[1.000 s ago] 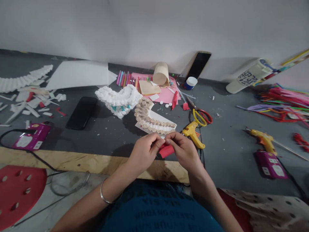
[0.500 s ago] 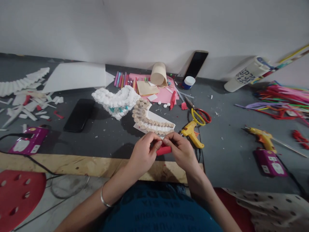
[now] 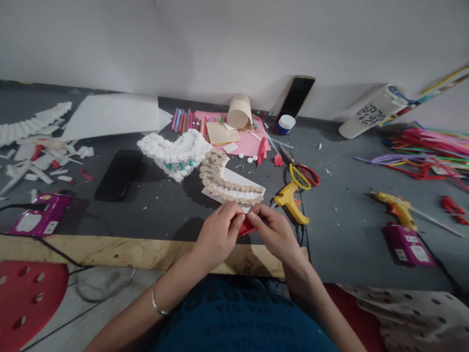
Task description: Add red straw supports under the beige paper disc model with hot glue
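Here, the left hand [image 3: 219, 233] and right hand [image 3: 273, 232], fingers curled nearly closed, together pinch a red paper piece [image 3: 246, 227] between them, just inside the table's front edge [image 3: 146, 249].

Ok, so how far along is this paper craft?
Looks done: a white paper-puff arch with teal accents, and an arch of rolled paper coils on white card. In hand: the left hand and right hand pinch a small piece of red paper. Still to do, probably: neither arch shows that red yet, and the yellow glue gun lies unheld on the table.
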A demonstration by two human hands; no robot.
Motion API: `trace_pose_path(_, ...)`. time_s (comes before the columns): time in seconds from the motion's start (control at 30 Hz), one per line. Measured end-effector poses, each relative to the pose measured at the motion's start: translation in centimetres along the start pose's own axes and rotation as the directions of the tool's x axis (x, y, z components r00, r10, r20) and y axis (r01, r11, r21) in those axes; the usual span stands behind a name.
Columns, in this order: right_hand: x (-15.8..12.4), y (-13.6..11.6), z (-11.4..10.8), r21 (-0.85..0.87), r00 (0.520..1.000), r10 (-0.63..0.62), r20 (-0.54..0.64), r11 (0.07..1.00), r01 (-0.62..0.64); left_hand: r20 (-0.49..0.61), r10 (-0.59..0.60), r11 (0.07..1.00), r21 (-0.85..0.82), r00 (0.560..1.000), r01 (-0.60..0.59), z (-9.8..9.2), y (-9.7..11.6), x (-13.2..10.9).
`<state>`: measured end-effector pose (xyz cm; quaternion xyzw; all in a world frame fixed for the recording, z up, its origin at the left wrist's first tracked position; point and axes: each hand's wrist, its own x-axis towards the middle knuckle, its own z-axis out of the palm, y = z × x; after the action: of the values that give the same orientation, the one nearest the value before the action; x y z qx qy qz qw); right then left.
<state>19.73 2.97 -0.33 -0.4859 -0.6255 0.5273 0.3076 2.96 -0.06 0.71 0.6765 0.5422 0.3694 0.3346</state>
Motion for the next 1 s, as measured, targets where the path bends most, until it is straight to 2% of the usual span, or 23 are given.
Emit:
trace_pose_path(0.13, -0.2, 0.1, 0.0, 0.047, 1.000, -0.007, 0.011, 0.999, 0.007, -0.006, -0.026, 0.999, -0.027, 1.000, 0.026, 0.0, -0.2, -0.3)
trace_pose_path(0.33, -0.3, 0.4, 0.2, 0.035, 0.997, -0.051, 0.061, 0.998, 0.048, 0.006, -0.138, 0.988, -0.075, 0.990, 0.138, 0.3, -0.1, -0.3)
trace_pose_path(0.43, -0.5, 0.2, 0.2, 0.031, 0.997, -0.053, 0.057, 0.998, 0.051, -0.014, -0.114, 0.992, -0.048, 0.993, 0.113, 0.4, -0.1, -0.4)
trace_pose_path(0.57, -0.7, 0.5, 0.0, 0.009, 0.999, -0.012, 0.046, 1.000, 0.011, 0.028, -0.061, 0.998, -0.005, 0.998, 0.061, 0.3, -0.2, -0.8)
trace_pose_path(0.8, -1.3, 1.0, -0.1, 0.022, 0.997, 0.039, 0.060, 0.999, -0.041, 0.120, -0.113, 0.992, -0.038, 0.986, 0.118, 0.3, -0.6, -1.3)
trace_pose_path(1.0, -1.5, 0.5, 0.5, -0.021, 1.000, 0.020, 0.000, 1.000, -0.020, 0.060, -0.165, 0.981, -0.094, 0.984, 0.170, 1.0, -0.4, -1.5)
